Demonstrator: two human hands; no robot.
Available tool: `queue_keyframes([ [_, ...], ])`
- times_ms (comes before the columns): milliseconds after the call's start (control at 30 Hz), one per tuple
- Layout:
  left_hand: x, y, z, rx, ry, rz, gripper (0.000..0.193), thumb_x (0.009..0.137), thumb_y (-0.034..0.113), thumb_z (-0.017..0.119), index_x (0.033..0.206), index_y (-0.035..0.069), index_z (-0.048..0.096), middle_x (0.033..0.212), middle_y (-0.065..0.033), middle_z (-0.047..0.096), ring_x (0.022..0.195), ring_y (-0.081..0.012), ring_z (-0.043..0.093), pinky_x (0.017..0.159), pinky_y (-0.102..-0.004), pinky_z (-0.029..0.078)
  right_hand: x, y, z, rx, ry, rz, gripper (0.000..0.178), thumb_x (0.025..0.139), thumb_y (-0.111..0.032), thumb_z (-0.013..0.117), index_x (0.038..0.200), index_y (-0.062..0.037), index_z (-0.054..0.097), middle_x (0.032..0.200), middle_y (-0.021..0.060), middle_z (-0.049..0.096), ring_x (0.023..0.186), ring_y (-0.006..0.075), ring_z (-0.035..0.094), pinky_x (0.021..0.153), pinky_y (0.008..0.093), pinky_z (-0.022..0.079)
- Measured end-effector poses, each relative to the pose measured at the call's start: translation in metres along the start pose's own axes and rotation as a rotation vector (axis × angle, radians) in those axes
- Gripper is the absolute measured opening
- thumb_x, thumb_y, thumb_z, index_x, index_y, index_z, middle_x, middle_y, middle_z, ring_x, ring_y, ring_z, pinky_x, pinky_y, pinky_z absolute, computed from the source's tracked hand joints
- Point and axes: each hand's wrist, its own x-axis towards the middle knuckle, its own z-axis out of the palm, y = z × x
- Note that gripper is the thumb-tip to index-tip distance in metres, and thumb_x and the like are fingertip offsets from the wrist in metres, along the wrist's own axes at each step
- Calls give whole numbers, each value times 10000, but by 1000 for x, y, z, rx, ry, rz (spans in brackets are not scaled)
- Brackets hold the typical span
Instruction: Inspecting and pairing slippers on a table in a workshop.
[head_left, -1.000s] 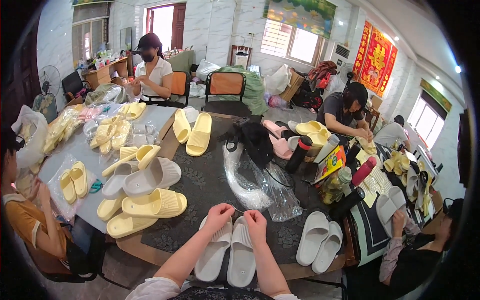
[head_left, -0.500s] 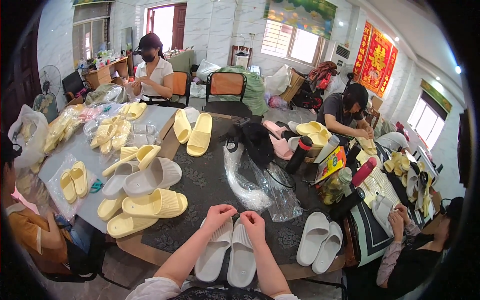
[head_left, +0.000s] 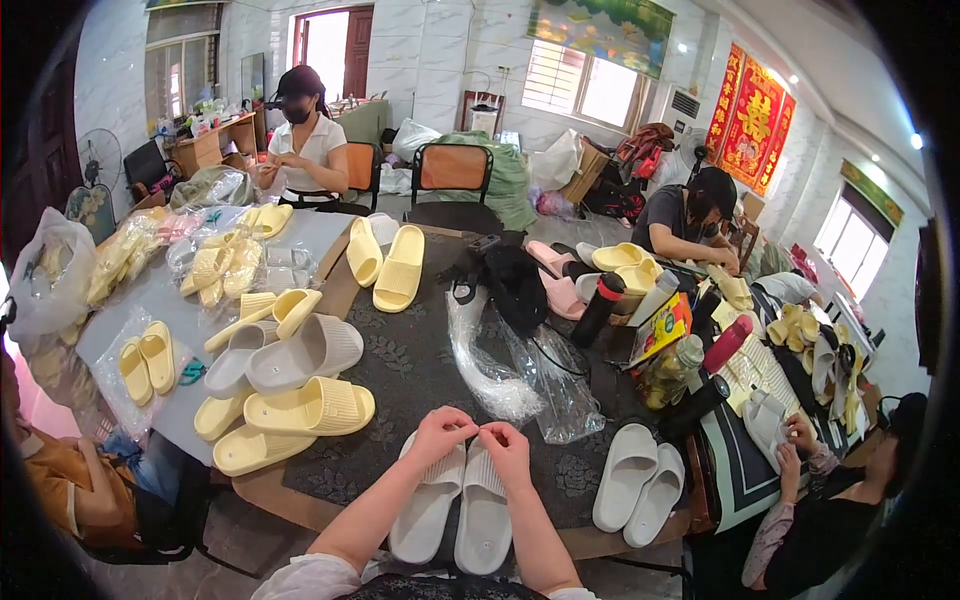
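Observation:
A pair of grey slippers lies at the table's near edge, a left slipper [head_left: 424,518] and a right slipper [head_left: 484,525], toes pointing away from me. Over their ridged straps my left hand [head_left: 446,435] and my right hand [head_left: 503,447] meet, thumb and fingertips of each pressed together. Whatever is pinched between them is too small to make out. Just beyond my fingertips lies a bundle of clear plastic strips [head_left: 490,385], with a clear plastic bag [head_left: 560,400] beside it.
To my left are stacked yellow slippers [head_left: 310,408] and grey slippers [head_left: 305,355]. Another grey pair [head_left: 627,480] lies right. Bottles, including a black bottle [head_left: 598,310], and a jar [head_left: 672,370] stand farther right. Co-workers sit around the tables, one [head_left: 835,500] close on my right.
My fingertips have come slightly closer together; the slippers beneath have stayed put. The co-worker at the left edge has shifted, and the one on the right has moved their hands slightly.

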Motion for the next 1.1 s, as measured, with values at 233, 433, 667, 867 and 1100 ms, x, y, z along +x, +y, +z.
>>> queue_keyframes([
  [233,2,-2,-3,36,105,-68,150,792,161,753,840,25,713,952,-34,652,857,-108,597,739,-264,478,-1,-5,1,-33,3,31,109,859,-126,686,891,-21,678,757,-29,631,668,40,537,633,219,451],
  [433,2,-4,-1,121,38,90,133,779,149,752,818,28,714,917,-45,655,844,-128,598,738,-274,473,0,-1,2,82,94,43,107,856,-122,685,875,-17,679,731,-23,631,654,41,537,623,218,448],
  [667,1,-1,-3,162,13,88,132,780,144,745,835,26,720,916,-41,656,843,-129,594,740,-263,464,-2,-12,1,-7,-26,16,106,869,-123,672,881,-18,675,740,-33,629,659,36,535,625,213,445],
  [867,1,2,-3,-33,80,-76,131,779,149,748,822,29,721,909,-51,663,826,-128,608,732,-263,472,-1,-6,0,45,98,80,99,863,-118,679,876,-21,679,746,-37,621,666,36,527,626,211,440],
  [1100,1,-5,1,247,30,110,166,767,225,752,829,71,745,888,-62,669,861,-177,619,748,-318,485,0,0,1,11,24,20,101,863,-112,686,903,-19,680,754,-33,622,682,38,532,635,210,444],
])
